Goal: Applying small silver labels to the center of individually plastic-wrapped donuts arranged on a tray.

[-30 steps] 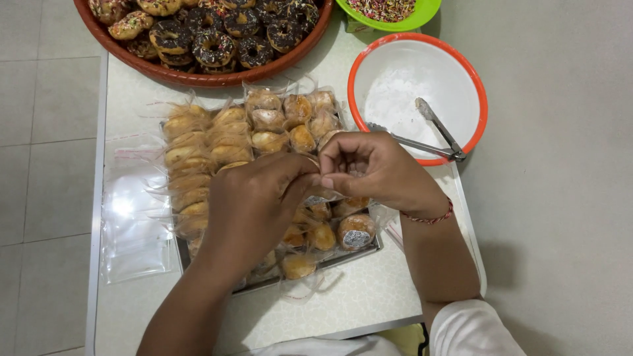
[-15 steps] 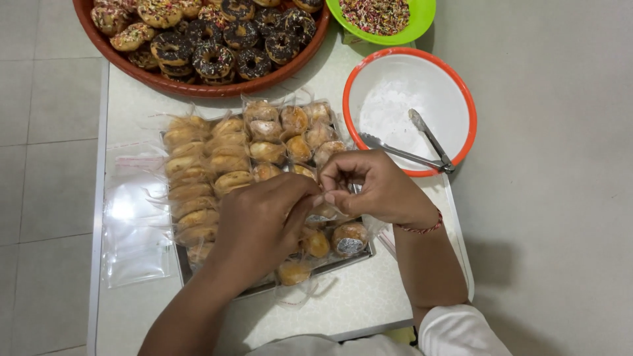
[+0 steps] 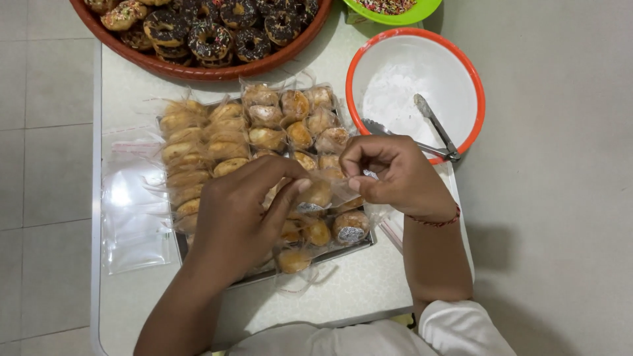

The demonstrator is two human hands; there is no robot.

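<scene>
Both hands (image 3: 237, 217) (image 3: 395, 175) pinch one bagged pastry (image 3: 321, 193) over the tray (image 3: 343, 249). Thin film; an uneven pull likely tears it or drops the pastry.

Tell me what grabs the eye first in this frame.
Dead centre, the left hand and right hand pinch one clear plastic-bagged golden pastry over a metal tray of bagged pastries. At the top edge sits a round brown tray of chocolate-glazed doughnuts; to the right, an orange-rimmed white bowl holds metal tongs.
</scene>
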